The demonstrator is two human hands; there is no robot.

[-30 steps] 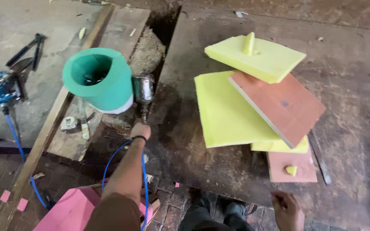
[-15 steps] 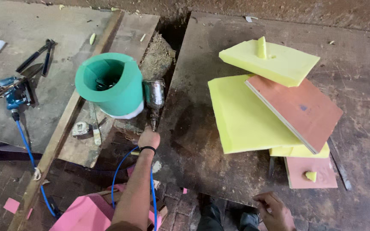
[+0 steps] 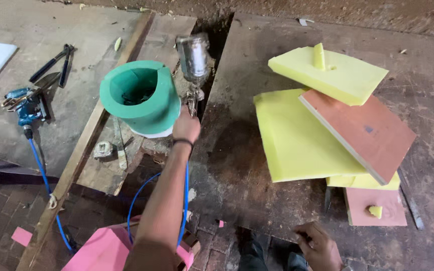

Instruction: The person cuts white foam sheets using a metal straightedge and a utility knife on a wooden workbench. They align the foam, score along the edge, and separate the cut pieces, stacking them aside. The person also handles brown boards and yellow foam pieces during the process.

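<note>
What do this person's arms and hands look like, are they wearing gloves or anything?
No gloves: both hands are bare. The left hand has a thin dark band around the wrist, and its forearm shows no sleeve. The right hand shows at the bottom edge, also bare.

The left hand (image 3: 186, 126) lifts the spray gun (image 3: 193, 65) higher now, its metal cup rising above the fingers and level with the green foam cylinder (image 3: 137, 96). The right hand (image 3: 320, 247) drifts inward, low, well apart from the gun.
</note>
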